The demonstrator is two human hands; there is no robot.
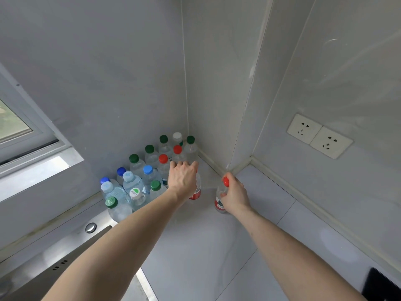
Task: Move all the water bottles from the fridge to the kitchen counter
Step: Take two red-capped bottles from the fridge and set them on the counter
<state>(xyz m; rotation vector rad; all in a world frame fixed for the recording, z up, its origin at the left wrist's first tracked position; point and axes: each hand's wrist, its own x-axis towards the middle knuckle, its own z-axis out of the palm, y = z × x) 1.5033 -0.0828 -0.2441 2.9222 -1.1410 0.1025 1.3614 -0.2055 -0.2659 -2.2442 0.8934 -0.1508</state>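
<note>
- The left hand (183,178) reached forward over the desk (195,246), fingers curled atop a bottle (196,192).
- The right hand (235,195) gripped a red-capped bottle (219,199) standing on the desk.

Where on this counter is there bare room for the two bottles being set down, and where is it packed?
Bare counter runs between the forearms, and from the right hand's bottle toward the wall under the sockets. The corner is crowded: a bottle cluster fills the space from the sink edge to the wall, against the left hand's bottle.
</note>
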